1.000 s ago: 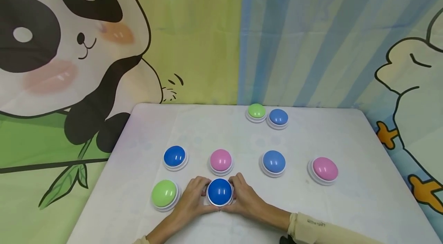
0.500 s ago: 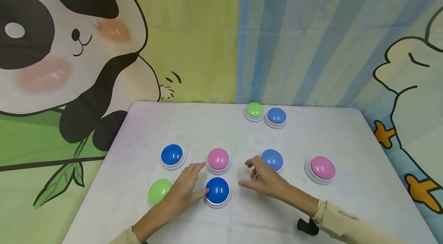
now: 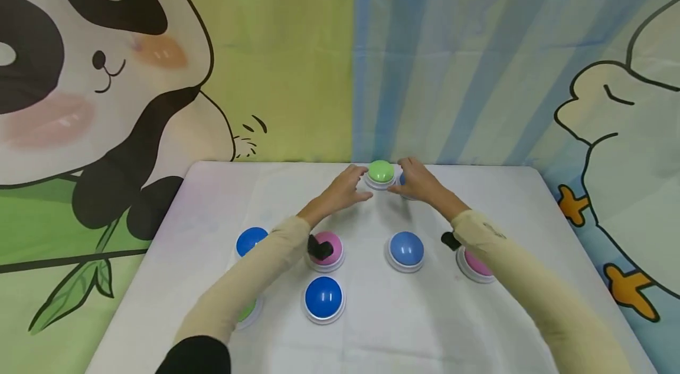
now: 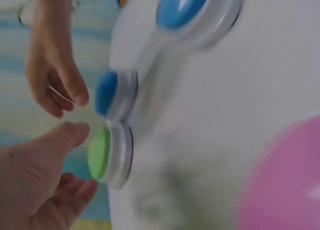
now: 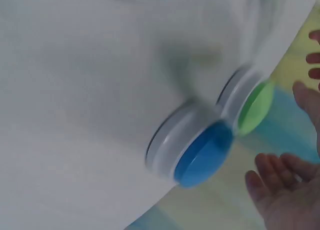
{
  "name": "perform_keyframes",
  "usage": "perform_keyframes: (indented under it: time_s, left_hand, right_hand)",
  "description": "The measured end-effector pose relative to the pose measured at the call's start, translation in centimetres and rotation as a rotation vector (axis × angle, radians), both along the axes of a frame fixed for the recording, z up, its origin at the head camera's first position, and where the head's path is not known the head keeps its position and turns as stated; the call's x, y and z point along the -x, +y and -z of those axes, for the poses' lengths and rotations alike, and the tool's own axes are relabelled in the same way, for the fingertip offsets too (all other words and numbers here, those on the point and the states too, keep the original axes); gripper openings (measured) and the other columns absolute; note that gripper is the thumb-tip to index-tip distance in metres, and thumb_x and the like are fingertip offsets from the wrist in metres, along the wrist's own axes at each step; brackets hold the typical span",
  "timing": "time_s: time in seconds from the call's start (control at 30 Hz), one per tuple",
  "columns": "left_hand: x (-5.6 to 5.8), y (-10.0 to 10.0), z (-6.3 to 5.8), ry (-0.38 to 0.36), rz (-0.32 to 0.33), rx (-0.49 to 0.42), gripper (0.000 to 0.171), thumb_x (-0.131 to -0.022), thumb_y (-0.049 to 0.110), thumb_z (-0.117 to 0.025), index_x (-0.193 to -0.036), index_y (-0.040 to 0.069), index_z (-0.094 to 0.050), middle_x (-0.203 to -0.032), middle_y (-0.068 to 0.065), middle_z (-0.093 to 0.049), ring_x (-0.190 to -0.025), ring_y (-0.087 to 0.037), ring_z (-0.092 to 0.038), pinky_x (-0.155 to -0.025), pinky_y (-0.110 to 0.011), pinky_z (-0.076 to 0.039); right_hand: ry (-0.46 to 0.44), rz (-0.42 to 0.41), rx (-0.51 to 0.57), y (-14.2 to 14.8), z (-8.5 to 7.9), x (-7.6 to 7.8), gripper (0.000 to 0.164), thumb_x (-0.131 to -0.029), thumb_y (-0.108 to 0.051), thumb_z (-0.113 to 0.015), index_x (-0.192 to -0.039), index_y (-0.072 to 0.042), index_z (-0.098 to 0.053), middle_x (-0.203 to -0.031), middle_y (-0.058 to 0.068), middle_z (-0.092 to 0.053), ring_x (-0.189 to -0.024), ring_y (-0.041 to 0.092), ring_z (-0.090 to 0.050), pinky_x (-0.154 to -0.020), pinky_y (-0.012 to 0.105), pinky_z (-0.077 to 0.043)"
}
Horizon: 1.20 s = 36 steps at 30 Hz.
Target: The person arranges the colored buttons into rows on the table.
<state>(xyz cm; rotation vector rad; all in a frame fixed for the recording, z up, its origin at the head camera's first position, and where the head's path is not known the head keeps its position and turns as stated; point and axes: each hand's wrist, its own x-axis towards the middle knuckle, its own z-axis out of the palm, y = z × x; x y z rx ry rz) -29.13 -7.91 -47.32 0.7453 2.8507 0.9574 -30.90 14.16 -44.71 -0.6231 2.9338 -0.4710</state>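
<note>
My left hand (image 3: pixel 344 190) and right hand (image 3: pixel 421 180) reach to the table's far edge, one on each side of a green dome push button (image 3: pixel 381 171) with a round white base. Fingers and thumbs on both hands are spread, with a gap to the green button. Beside it stands a blue push button (image 5: pixel 205 155), mostly hidden behind my right hand in the head view. The left wrist view shows the two bases side by side, with my left hand's thumb (image 4: pixel 75 132) near the green dome.
Nearer on the white table (image 3: pixel 372 327) stand blue buttons (image 3: pixel 324 297) (image 3: pixel 406 249) (image 3: pixel 251 240) and a pink button (image 3: pixel 330 242). My sleeves partly cover another pink button (image 3: pixel 476 265) and a green button (image 3: pixel 247 311). A printed cloth (image 3: pixel 297 55) hangs behind.
Both hands have left the front dark blue button, which stays in place, and moved forward to the far green and blue buttons. The view has shifted slightly.
</note>
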Motion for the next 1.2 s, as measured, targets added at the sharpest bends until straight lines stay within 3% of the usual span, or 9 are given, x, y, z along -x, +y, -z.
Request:
perform_keyframes:
  time_s: [0.1,0.2,0.3,0.4,0.7,0.83,0.97,1.07,1.2]
  left_hand:
    - [3.8,1.9,1.8,-0.001,-0.014,0.011,0.065,-0.085,0.021,-0.075,-0.136,-0.004,-0.045,-0.132,-0.022,-0.051,-0.122,-0.032,-0.053,-0.105,-0.041,-0.046]
    - [5.6,3.0,3.4,-0.028,-0.030,0.014,0.065,-0.083,0.020,-0.077,-0.135,-0.003,-0.046,-0.132,-0.021,-0.052,-0.123,-0.032,-0.053,-0.106,-0.042,-0.044]
    - [5.8,2.7,4.9,-0.035,-0.044,-0.003,0.063,-0.083,0.019,-0.077,-0.135,-0.002,-0.048,-0.132,-0.019,-0.054,-0.124,-0.032,-0.053,-0.107,-0.042,-0.043]
    - [5.9,2.7,5.6,-0.023,-0.049,-0.079,0.060,-0.082,0.015,-0.078,-0.133,0.000,-0.050,-0.131,-0.019,-0.057,-0.124,-0.032,-0.054,-0.107,-0.043,-0.043]
    - [6.5,2.6,5.5,0.027,-0.080,-0.171,0.065,-0.078,0.016,-0.081,-0.134,0.002,-0.053,-0.133,-0.016,-0.060,-0.124,-0.030,-0.057,-0.108,-0.041,-0.043]
    - [5.6,2.1,4.2,0.053,-0.055,-0.249,0.067,-0.076,0.013,-0.082,-0.135,-0.001,-0.053,-0.135,-0.018,-0.058,-0.126,-0.029,-0.056,-0.104,-0.037,-0.048]
    - [3.9,1.4,2.5,0.099,-0.018,-0.244,0.068,-0.074,0.018,-0.083,-0.135,0.003,-0.055,-0.134,-0.014,-0.060,-0.119,-0.024,-0.061,-0.089,-0.025,-0.056]
    - [1.4,0.5,1.6,0.118,-0.004,-0.245,0.069,-0.072,0.023,-0.085,-0.133,0.007,-0.058,-0.131,-0.010,-0.063,-0.110,-0.020,-0.064,-0.081,-0.018,-0.056]
    - [-2.6,-0.6,0.7,0.131,0.023,-0.302,0.071,-0.068,0.024,-0.087,-0.131,0.007,-0.059,-0.125,-0.009,-0.065,-0.102,-0.019,-0.065,-0.081,-0.019,-0.056]
  right_hand:
    - [-0.043,0.021,-0.092,-0.1,1.0,3.1,0.084,-0.081,-0.034,-0.077,-0.139,0.012,-0.037,-0.135,0.029,-0.047,-0.126,0.041,-0.046,-0.107,0.050,-0.042]
    - [-0.127,0.020,-0.137,-0.5,2.2,4.7,0.082,-0.082,-0.037,-0.076,-0.139,0.009,-0.039,-0.137,0.027,-0.049,-0.129,0.040,-0.046,-0.111,0.050,-0.037]
    - [-0.187,0.036,-0.118,-1.5,3.7,5.2,0.076,-0.082,-0.037,-0.076,-0.136,0.007,-0.045,-0.133,0.024,-0.054,-0.126,0.038,-0.049,-0.111,0.050,-0.035]
    - [-0.185,0.092,-0.084,-1.8,4.6,5.3,0.072,-0.081,-0.036,-0.078,-0.133,0.005,-0.049,-0.129,0.022,-0.057,-0.123,0.037,-0.050,-0.109,0.049,-0.036]
    - [-0.111,0.092,0.071,-1.3,4.6,5.5,0.073,-0.078,-0.033,-0.081,-0.131,0.006,-0.050,-0.126,0.024,-0.055,-0.119,0.038,-0.052,-0.104,0.049,-0.043]
    - [-0.050,0.068,0.172,-0.7,3.8,4.5,0.076,-0.077,-0.034,-0.082,-0.134,0.005,-0.050,-0.126,0.023,-0.053,-0.117,0.037,-0.054,-0.101,0.050,-0.046]
    - [0.012,0.019,0.256,-0.2,2.5,2.5,0.072,-0.073,-0.034,-0.085,-0.127,0.003,-0.055,-0.116,0.018,-0.054,-0.108,0.032,-0.057,-0.094,0.045,-0.051]
    - [0.057,-0.037,0.310,0.0,2.1,-0.2,0.068,-0.070,-0.031,-0.087,-0.120,0.002,-0.055,-0.111,0.015,-0.053,-0.104,0.028,-0.057,-0.091,0.041,-0.054]
    - [0.103,-0.086,0.408,-0.1,1.8,-4.7,0.067,-0.068,-0.024,-0.088,-0.118,0.002,-0.052,-0.111,0.016,-0.051,-0.105,0.029,-0.059,-0.091,0.042,-0.056]
